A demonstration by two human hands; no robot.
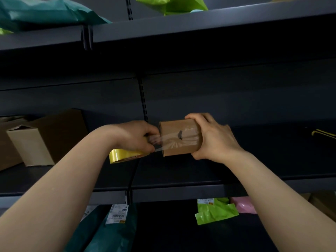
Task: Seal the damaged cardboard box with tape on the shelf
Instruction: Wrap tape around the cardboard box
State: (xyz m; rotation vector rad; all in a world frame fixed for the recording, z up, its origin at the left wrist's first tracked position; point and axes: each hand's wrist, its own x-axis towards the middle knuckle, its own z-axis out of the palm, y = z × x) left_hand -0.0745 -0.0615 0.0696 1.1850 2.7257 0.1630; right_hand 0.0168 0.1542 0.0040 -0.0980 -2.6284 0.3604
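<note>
A small brown cardboard box is held in the air in front of the middle shelf. My right hand grips its right end. Clear tape lies wrinkled across the box's front face, over a dark tear, and stretches left off the box. My left hand holds the yellowish tape roll, which hangs below its fingers, and pinches the stretched tape close to the box's left edge.
Two larger cardboard boxes stand at the left of the middle shelf. Teal and green mailer bags lie on the top shelf. Teal, green and pink bags lie on the lower shelf.
</note>
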